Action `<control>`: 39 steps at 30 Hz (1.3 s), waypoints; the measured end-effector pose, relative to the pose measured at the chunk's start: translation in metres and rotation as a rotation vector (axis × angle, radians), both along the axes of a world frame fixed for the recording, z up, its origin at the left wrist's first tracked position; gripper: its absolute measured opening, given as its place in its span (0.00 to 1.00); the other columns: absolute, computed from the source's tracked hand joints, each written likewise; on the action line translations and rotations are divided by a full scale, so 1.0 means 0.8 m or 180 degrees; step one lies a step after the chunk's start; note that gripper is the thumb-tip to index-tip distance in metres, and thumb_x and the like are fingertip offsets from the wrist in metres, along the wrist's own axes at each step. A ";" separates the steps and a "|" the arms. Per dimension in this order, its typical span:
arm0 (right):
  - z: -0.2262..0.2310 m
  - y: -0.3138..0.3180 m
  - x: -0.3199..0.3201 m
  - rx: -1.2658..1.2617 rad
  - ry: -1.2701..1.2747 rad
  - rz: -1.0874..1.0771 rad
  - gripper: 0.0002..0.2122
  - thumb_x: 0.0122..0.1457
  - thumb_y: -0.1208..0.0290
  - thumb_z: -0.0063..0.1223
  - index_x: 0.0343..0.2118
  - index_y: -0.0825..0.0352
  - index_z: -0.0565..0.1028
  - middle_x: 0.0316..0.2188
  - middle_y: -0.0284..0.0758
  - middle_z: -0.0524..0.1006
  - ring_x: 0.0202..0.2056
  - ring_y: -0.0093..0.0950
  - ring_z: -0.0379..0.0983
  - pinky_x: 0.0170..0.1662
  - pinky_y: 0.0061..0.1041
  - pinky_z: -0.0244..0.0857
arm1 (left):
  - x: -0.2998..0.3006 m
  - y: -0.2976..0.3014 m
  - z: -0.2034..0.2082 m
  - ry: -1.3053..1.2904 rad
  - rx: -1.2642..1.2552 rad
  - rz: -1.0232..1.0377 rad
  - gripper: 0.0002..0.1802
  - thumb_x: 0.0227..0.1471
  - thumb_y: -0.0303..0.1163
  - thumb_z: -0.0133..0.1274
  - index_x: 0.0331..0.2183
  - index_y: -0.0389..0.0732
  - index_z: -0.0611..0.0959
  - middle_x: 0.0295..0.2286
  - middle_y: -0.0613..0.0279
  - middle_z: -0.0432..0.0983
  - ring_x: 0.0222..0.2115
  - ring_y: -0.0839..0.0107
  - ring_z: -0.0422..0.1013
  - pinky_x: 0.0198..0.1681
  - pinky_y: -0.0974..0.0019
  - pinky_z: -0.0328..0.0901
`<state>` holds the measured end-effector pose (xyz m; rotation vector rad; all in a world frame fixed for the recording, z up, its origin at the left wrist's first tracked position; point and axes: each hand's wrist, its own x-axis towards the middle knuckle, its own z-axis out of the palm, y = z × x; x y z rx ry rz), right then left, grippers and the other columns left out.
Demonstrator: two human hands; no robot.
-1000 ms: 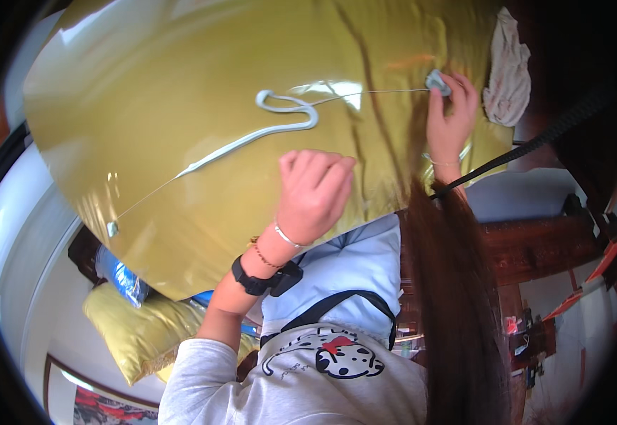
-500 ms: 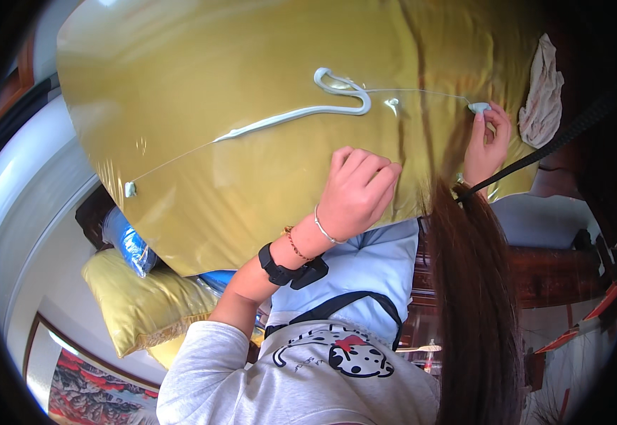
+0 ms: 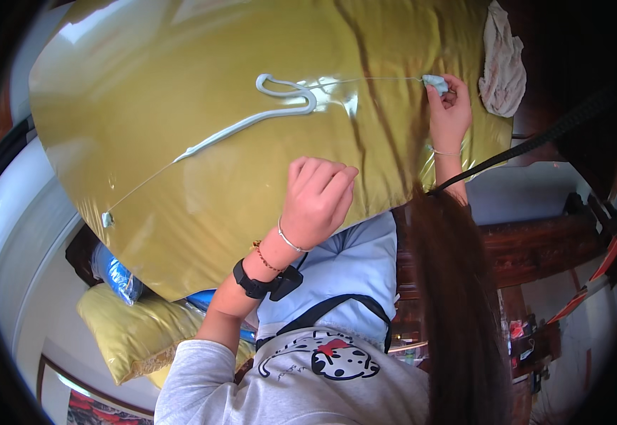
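A thin thread (image 3: 376, 78) runs across the yellow cloth-covered table under a shiny clear sheet. Along its middle lies a pale blue, soft-looking strand (image 3: 241, 125), bent back in a hook at its right end. Small pale lumps sit at both ends: the left lump (image 3: 107, 219) rests near the table's left edge. The right lump (image 3: 436, 85) is pinched between the thumb and fingers of my right hand (image 3: 453, 106). My left hand (image 3: 319, 195) is closed over the table's near edge, fingers curled under; whatever is inside them is hidden.
A crumpled pale cloth (image 3: 503, 60) lies at the table's right edge. Yellow cushions (image 3: 135, 329) and a blue plastic-wrapped bundle (image 3: 117, 273) are at lower left. Long hair (image 3: 457, 297) and a black cord (image 3: 521, 154) hang in front of the view at right.
The view has shifted, so the table and both hands appear further left. My right hand now grips the right lump more fully, and its thread runs straighter. The left hand keeps its closed shape.
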<state>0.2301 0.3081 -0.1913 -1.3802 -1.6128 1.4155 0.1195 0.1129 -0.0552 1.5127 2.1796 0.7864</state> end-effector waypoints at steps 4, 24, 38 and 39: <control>0.014 0.004 0.001 -0.0215 0.0041 0.0103 0.12 0.50 0.80 0.56 0.38 0.71 0.70 0.31 0.30 0.74 0.27 0.13 0.67 0.30 0.10 0.61 | 0.002 -0.002 -0.001 0.0002 0.0015 -0.0017 0.09 0.38 0.21 0.54 0.28 0.38 0.77 0.24 0.63 0.70 0.27 0.66 0.66 0.35 0.64 0.58; 0.121 -0.076 -0.116 0.0514 0.0004 0.1221 0.06 0.43 0.77 0.54 0.28 0.64 0.74 0.26 0.36 0.72 0.24 0.37 0.70 0.28 0.31 0.65 | -0.024 0.008 0.007 0.0231 0.0130 0.0366 0.12 0.38 0.20 0.53 0.31 0.38 0.78 0.26 0.60 0.71 0.28 0.63 0.66 0.34 0.63 0.58; 0.107 -0.081 -0.122 0.0529 -0.0045 0.1652 0.05 0.43 0.74 0.54 0.26 0.64 0.75 0.24 0.35 0.72 0.24 0.36 0.71 0.27 0.31 0.65 | -0.043 0.017 0.012 0.1301 -0.1421 0.0234 0.38 0.39 0.34 0.54 0.54 0.37 0.63 0.55 0.57 0.57 0.57 0.63 0.53 0.58 0.44 0.29; 0.108 -0.081 -0.119 0.0277 -0.0026 0.1740 0.05 0.43 0.74 0.54 0.26 0.64 0.75 0.24 0.35 0.72 0.24 0.36 0.70 0.27 0.30 0.65 | -0.039 0.014 0.015 0.1262 -0.1635 0.0305 0.40 0.39 0.37 0.55 0.55 0.38 0.61 0.56 0.59 0.55 0.58 0.65 0.50 0.57 0.40 0.20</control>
